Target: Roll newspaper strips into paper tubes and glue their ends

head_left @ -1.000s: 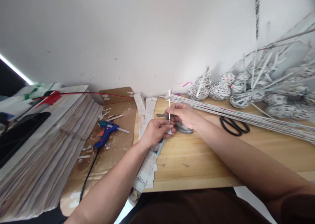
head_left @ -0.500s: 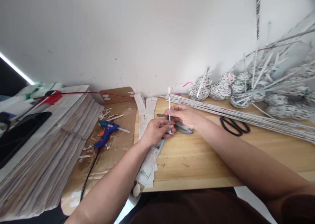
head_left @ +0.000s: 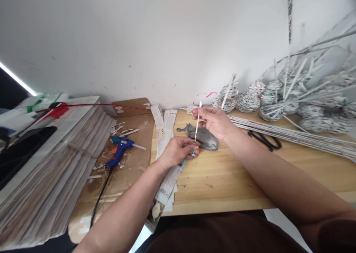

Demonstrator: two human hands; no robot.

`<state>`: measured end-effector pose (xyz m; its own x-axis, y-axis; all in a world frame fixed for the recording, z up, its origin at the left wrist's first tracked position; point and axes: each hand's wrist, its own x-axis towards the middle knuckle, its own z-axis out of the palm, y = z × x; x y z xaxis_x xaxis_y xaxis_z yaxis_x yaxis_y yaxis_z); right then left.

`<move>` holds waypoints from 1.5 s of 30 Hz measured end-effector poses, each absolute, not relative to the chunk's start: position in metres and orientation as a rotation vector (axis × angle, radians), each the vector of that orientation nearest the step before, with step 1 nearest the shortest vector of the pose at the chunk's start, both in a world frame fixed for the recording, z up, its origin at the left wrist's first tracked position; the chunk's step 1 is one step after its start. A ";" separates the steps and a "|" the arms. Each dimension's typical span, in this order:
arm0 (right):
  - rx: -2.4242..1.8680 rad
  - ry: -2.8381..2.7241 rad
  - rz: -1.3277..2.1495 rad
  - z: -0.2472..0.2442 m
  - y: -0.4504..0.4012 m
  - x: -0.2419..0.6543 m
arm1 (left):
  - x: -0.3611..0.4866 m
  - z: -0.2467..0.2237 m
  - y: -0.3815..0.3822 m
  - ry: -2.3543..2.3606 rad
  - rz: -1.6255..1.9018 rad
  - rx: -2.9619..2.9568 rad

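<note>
A thin rolled newspaper tube stands at a slight tilt between my hands. Near its lower end, my left hand is closed on it, thumb against fingers. A printed newspaper strip runs from under that hand toward the table's front edge. My right hand pinches the tube close to its white upper tip, thumb and forefinger together, the other fingers loosely bent. Behind the tube a grey mesh-like pouch with a thin tail lies on the wooden table.
A blue glue gun lies on stained cardboard among paper scraps. At left rises a stack of paper. Long paper tubes cross black-handled scissors at right, before woven paper shapes along the wall. Flat paper strips lie beyond my left hand.
My right hand has risen and moved right, away from my left hand, up the tube. The tube has gone from upright to leaning right, and more of the grey pouch shows.
</note>
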<state>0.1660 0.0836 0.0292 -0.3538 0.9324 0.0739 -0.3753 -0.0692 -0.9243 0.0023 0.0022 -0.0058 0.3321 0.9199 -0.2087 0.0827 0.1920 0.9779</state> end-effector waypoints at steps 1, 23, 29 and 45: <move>-0.733 -1.134 1.616 0.031 0.083 0.166 | 0.002 -0.006 0.002 1.075 0.787 1.243; -0.822 -1.492 1.794 0.020 0.077 0.163 | -0.002 -0.006 0.009 1.058 0.914 1.155; -0.849 -1.404 1.709 0.013 0.074 0.157 | -0.001 -0.007 0.009 1.064 0.914 1.153; -0.755 -1.284 1.636 0.027 0.084 0.166 | -0.001 -0.007 0.005 1.036 0.793 1.236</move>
